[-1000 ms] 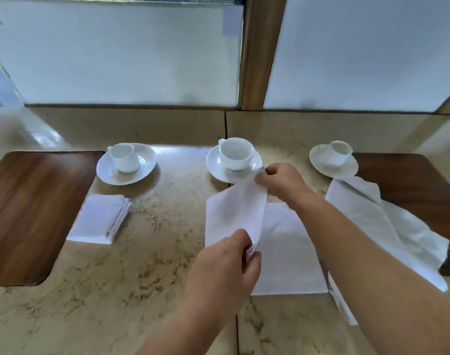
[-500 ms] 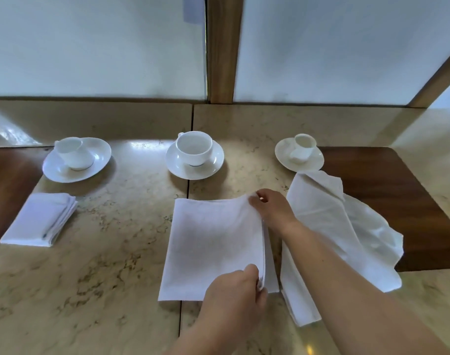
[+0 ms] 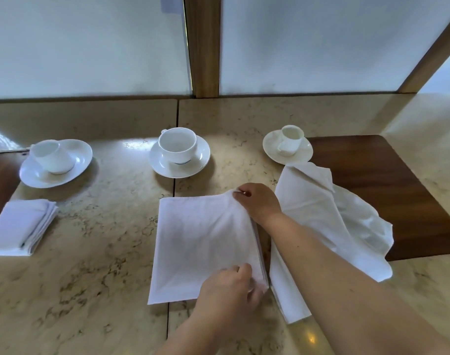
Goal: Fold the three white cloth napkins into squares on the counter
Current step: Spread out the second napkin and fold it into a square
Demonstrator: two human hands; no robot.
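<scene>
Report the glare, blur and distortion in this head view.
Head view: glare patches shine on the counter behind the middle cup and near the bottom edge; the left hand is smeared with motion blur; wide-angle distortion bows the counter's back edge and tilts the wooden post; the frosted panels are evenly backlit.

Café or restaurant service area: marble table with wood inlay, three white cups on saucers in row, frosted glass panels behind.
</scene>
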